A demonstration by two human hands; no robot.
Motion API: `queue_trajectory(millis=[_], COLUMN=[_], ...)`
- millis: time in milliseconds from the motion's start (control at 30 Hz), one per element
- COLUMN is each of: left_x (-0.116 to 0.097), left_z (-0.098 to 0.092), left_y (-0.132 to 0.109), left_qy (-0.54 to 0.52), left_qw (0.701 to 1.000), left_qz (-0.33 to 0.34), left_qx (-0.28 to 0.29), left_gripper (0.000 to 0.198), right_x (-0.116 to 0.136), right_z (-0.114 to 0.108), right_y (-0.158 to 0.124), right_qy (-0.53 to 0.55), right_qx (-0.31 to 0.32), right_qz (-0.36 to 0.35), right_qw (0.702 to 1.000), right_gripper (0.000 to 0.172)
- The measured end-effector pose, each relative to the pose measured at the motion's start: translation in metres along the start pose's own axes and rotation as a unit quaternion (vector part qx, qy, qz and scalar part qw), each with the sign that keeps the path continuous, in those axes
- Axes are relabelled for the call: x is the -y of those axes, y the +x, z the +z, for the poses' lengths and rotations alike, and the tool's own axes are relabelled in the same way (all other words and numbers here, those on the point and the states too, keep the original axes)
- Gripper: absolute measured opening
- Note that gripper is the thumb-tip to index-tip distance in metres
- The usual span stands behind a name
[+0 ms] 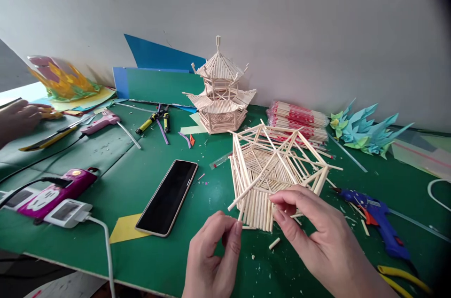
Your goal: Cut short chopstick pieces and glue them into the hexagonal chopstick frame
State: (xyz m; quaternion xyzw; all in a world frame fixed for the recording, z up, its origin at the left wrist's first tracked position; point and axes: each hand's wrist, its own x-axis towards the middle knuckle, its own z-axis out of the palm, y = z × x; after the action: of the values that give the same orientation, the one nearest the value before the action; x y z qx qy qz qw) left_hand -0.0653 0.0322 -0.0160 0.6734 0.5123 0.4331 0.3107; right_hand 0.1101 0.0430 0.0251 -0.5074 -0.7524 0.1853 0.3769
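A partly walled frame of thin wooden sticks [259, 211] stands on the green table in front of me, its floor laid in a ring pattern. My left hand [214, 251] is closed at its near left corner, thumb and index finger pinched at the lower end of a wooden stick [241, 214]. At the near wall, my right hand [310, 232] has thumb and index finger drawn close together; what lies between them is too small to make out. A short cut stick piece [274, 243] lies on the table between the hands. Behind stands a stick pagoda [221, 96].
A blue glue gun [375, 218] and yellow-handled tool [403, 279] lie at right. Packaged sticks [299, 117] and blue paper leaves [369, 129] sit behind. Leftward are a phone [168, 197], power strip [58, 194], pink glue gun [100, 123], pliers [153, 120] and another person's hand [19, 119].
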Motion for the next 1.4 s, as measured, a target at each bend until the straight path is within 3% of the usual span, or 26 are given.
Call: queue_trajectory(millis=[300,500,667,800,933,1067,1167,1300,1400], left_x=[0.01,0.009,0.008,0.008,0.008,0.007,0.002,0.001,0.01], left_z=[0.009,0.008,0.008,0.01,0.011,0.014,0.015,0.018,0.023], left_y=[-0.006,-0.005,-0.002,-0.001,-0.003,-0.004,-0.007,-0.021,-0.033], left_qy=[-0.042,-0.056,-0.078,-0.11,-0.143,-0.154,-0.152,-0.113,-0.055], left_qw=[0.999,0.997,0.996,0.991,0.985,0.982,0.981,0.979,0.98], left_qz=[-0.008,-0.02,-0.043,-0.078,-0.094,-0.098,-0.068,0.043,0.138], left_qx=[-0.032,-0.042,-0.026,-0.022,-0.036,-0.058,-0.102,-0.166,-0.13], left_gripper=[0.014,0.018,0.017,0.017,0.015,0.015,0.009,0.012,0.008], right_x=[-0.001,0.004,0.007,0.008,0.005,-0.001,-0.001,0.004,0.006], right_z=[0.004,0.012,0.016,0.005,-0.015,-0.022,-0.018,-0.014,-0.015], right_y=[-0.001,0.007,0.014,0.006,-0.018,-0.035,-0.034,-0.03,-0.033], right_qy=[-0.068,-0.133,-0.157,-0.066,0.091,0.129,0.157,0.192,0.195], right_qx=[0.01,0.055,0.089,0.093,0.108,0.068,0.072,0.073,0.056], right_qz=[-0.032,-0.031,-0.037,-0.033,0.069,0.136,0.149,0.149,0.144], right_qw=[0.997,0.989,0.983,0.993,0.988,0.98,0.974,0.967,0.969], right_gripper=[0.013,0.002,0.015,0.016,0.023,0.026,0.024,0.024,0.022])
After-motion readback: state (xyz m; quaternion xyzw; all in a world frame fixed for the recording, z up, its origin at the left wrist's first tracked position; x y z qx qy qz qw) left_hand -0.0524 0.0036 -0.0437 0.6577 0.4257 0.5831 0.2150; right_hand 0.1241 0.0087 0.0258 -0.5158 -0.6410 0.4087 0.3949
